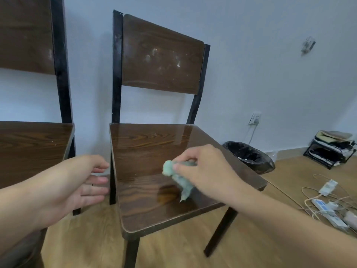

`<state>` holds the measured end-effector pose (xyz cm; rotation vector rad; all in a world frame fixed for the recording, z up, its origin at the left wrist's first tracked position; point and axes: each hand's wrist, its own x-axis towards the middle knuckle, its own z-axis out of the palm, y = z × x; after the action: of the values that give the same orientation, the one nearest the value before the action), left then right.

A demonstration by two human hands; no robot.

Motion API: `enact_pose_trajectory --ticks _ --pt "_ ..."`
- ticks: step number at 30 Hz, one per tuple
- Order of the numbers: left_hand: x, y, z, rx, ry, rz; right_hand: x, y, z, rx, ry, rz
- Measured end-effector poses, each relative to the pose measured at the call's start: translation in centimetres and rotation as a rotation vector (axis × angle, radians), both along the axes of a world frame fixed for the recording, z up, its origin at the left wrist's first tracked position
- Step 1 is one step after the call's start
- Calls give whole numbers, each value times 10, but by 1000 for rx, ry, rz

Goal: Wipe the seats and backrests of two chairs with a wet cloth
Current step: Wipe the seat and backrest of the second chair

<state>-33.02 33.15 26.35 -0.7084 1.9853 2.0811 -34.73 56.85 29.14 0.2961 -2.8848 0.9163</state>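
Observation:
Two dark wooden chairs with black metal frames stand against the wall. The right chair's seat (154, 144) is glossy, and its backrest (160, 55) carries whitish smudges. My right hand (208, 171) pinches a bunched pale green cloth (179, 178) just above the middle of that seat; the cloth's tail hangs down toward the wood. My left hand (77, 182) hovers open, fingers spread, in the gap between the chairs, beside the right seat's left edge. The left chair's seat (32, 147) and backrest (25, 33) are cut off by the frame's left edge.
A black-lined waste bin (249, 155) stands on the wooden floor right of the chair. Power strips and tangled cables (326, 206) lie at the far right. A black shoe rack (330, 149) sits by the wall below a wall socket (255, 118).

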Motion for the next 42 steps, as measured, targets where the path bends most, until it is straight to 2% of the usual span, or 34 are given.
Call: enact_pose_trajectory --ticks 6,9,15,27,31,35,42 --pt "3 4 6 23 -10 -10 -175 83 -5 -37 115 -410" --pt "-3 9 6 15 -13 -4 -230 102 -13 -28 184 -463" --pt "-17 14 5 60 -55 13 -286 83 -26 -52 213 -485" --pt "-42 11 -7 195 -31 -36 -346 68 -30 63 183 -524" --pt "-50 11 -7 140 -52 27 -358 73 -37 41 161 -494" --pt "-56 13 -2 117 -47 76 -354 70 -45 24 218 -443" --pt "-60 5 -2 18 14 122 -344 63 -44 17 245 -359"
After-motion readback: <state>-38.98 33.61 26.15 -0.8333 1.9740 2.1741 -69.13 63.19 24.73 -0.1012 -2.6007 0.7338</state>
